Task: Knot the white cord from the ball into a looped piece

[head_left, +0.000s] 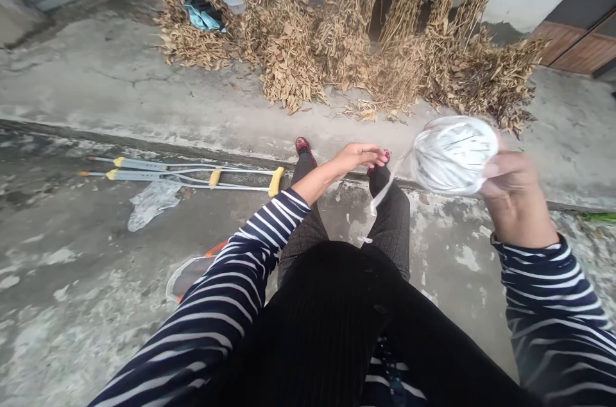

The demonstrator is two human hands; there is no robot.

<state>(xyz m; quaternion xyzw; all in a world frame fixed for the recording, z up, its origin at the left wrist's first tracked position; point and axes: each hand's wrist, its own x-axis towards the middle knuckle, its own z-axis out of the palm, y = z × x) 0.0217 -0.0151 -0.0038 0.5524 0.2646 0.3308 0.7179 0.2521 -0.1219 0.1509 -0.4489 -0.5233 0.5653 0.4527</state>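
My right hand (511,185) is raised at the right and closed around a ball of white plastic twine (452,153). A loose strand of the twine (380,198) runs down and left from the ball toward my knees. My left hand (362,155) reaches forward over my knees, fingers curled together near the upper end of that strand; whether it pinches the strand I cannot make out. I sit with my legs stretched out in dark trousers and red shoes (304,146). Both sleeves are navy with white stripes.
A pair of metal crutches (192,173) lies on the concrete at the left, with a clear plastic bag (151,201) beside them. Bundles of dry bean stalks (346,41) are heaped against the far wall. A raised concrete step (144,147) crosses ahead.
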